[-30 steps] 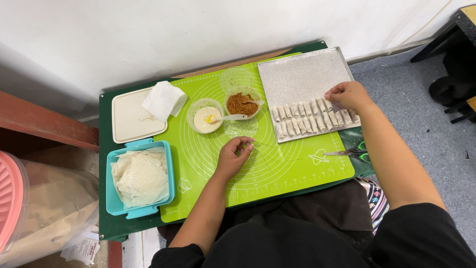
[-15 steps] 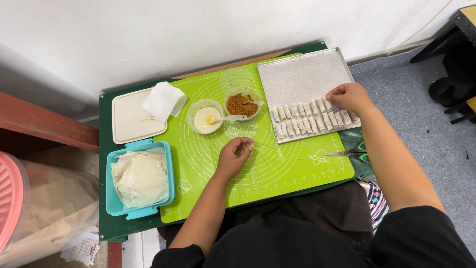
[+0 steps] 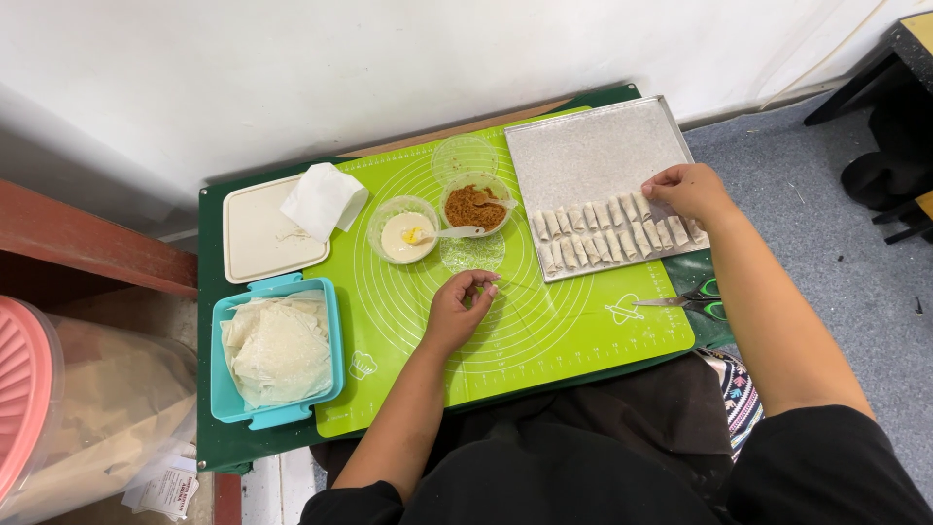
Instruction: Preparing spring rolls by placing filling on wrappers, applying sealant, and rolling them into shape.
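My right hand (image 3: 686, 191) rests on the right end of the rows of small white rolls (image 3: 598, 228) laid on a grey metal tray (image 3: 593, 151); its fingertips touch a roll there. My left hand (image 3: 457, 311) lies on the green silicone mat (image 3: 544, 331), fingers loosely curled, holding nothing I can see. Just beyond it stand a clear bowl of brown filling (image 3: 474, 204) and a clear bowl of white paste (image 3: 405, 233) with a white spoon (image 3: 457, 232) lying across them.
A teal box of thin pastry sheets (image 3: 277, 350) sits at the left, with its cream lid (image 3: 260, 233) and a white tissue (image 3: 324, 199) behind it. Green-handled scissors (image 3: 685, 301) lie at the mat's right edge. A pink-lidded container (image 3: 24, 389) stands far left.
Almost nothing moved. My right hand stays on the rolls at the tray's right end and my left hand stays on the mat.
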